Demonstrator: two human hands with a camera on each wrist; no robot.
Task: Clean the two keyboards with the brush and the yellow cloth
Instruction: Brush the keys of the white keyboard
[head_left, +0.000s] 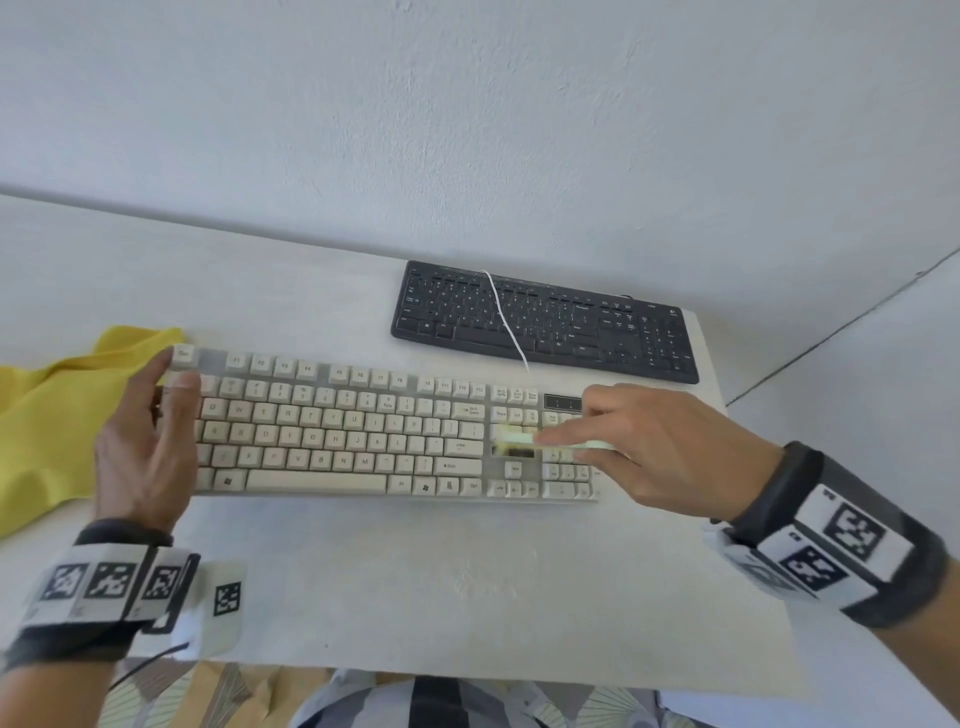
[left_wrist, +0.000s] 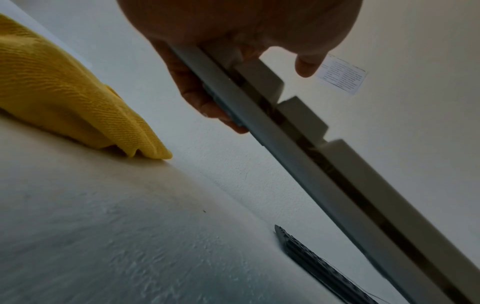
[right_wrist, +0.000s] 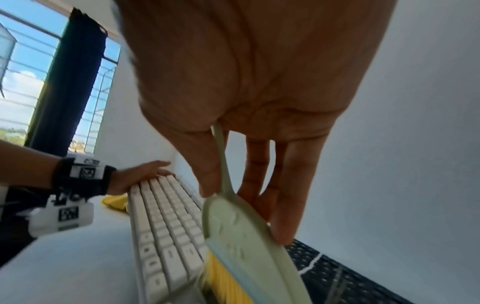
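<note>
The white keyboard (head_left: 332, 431) lies across the middle of the table. My left hand (head_left: 174, 374) grips its left end, thumb on top and fingers (left_wrist: 197, 96) curled round the edge. My right hand (head_left: 571, 434) pinches a pale green brush (head_left: 514, 440) over the keys left of the number pad. In the right wrist view the brush (right_wrist: 241, 236) shows yellow bristles (right_wrist: 223, 283) down on the white keyboard (right_wrist: 163, 226). The black keyboard (head_left: 545, 322) sits behind, at the back right. The yellow cloth (head_left: 52, 415) lies crumpled to the left, beside my left hand.
A thin white cable (head_left: 501, 312) runs across the black keyboard to the white one. The white table (head_left: 415, 571) meets the wall at the back, and its right edge is just past the keyboards. A window (right_wrist: 23, 82) is far to the left.
</note>
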